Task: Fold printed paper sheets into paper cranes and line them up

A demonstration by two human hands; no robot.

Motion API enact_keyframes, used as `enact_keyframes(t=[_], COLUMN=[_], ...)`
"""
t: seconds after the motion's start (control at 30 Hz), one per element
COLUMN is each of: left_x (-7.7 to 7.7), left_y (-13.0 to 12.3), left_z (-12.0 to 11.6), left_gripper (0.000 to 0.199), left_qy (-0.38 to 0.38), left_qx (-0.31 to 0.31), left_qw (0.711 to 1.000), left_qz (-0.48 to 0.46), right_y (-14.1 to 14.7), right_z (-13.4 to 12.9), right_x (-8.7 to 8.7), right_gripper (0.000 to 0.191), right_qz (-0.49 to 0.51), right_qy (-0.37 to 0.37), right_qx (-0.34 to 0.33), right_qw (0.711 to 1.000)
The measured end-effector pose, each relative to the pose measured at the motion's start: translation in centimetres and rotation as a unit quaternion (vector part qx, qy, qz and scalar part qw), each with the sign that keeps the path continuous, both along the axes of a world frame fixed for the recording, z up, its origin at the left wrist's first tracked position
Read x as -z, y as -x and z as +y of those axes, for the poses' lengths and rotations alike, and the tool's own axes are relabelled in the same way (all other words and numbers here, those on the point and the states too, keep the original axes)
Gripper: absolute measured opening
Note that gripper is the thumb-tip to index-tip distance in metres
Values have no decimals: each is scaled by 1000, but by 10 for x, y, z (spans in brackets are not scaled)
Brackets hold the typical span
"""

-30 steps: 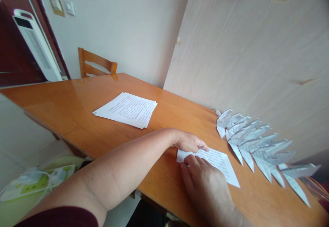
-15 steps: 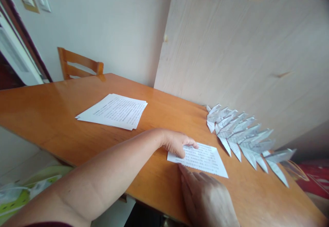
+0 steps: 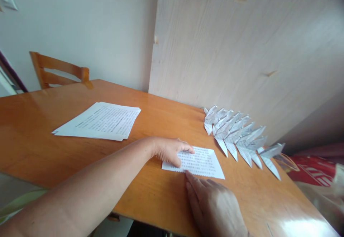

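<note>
A small white sheet of printed paper (image 3: 205, 161) lies flat on the wooden table in front of me. My left hand (image 3: 172, 153) rests on its left part, thumb and fingers spread apart. At the sheet's near edge, a fingertip of my right hand (image 3: 215, 203) touches down. The other fingers of that hand are curled in and partly hidden, and I see nothing held in them. To the right stands a row of several folded paper pieces (image 3: 236, 133), with pointed ends. A stack of larger printed sheets (image 3: 100, 120) lies to the left.
The table (image 3: 150, 197) meets a pale wooden panel (image 3: 215, 51) and a wall at the back. A wooden chair (image 3: 60, 67) stands behind the far left end. Beyond the right edge is a red printed bag (image 3: 311, 170).
My view has turned right, so the things appear farther left. My right fingertip has slid rightward along the sheet's near edge, while my left hand keeps its place on the paper.
</note>
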State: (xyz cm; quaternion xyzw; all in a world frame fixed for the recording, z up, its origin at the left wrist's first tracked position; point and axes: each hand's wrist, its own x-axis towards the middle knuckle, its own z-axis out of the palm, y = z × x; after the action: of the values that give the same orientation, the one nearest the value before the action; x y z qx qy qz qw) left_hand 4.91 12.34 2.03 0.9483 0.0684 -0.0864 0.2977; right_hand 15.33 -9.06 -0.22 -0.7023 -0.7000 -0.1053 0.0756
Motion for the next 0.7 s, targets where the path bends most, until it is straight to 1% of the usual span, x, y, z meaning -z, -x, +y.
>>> enact_keyframes(t=[0.23, 0.47, 0.7], left_x=[-5, -9, -12], left_y=[2, 4, 5], left_z=[-3, -4, -6], left_gripper=[78, 77, 74], left_qy=[0, -3, -4], left_qx=[-4, -12, -18], left_qw=[1000, 1000, 1000], left_qz=[5, 15, 21], right_y=[-28, -45, -62], right_z=[-21, -31, -43], right_x=[7, 4, 6], right_gripper=[34, 35, 37], right_qz=[-3, -2, 7], right_qy=[0, 20, 21], right_qx=[31, 69, 101], right_qw=[1000, 997, 995])
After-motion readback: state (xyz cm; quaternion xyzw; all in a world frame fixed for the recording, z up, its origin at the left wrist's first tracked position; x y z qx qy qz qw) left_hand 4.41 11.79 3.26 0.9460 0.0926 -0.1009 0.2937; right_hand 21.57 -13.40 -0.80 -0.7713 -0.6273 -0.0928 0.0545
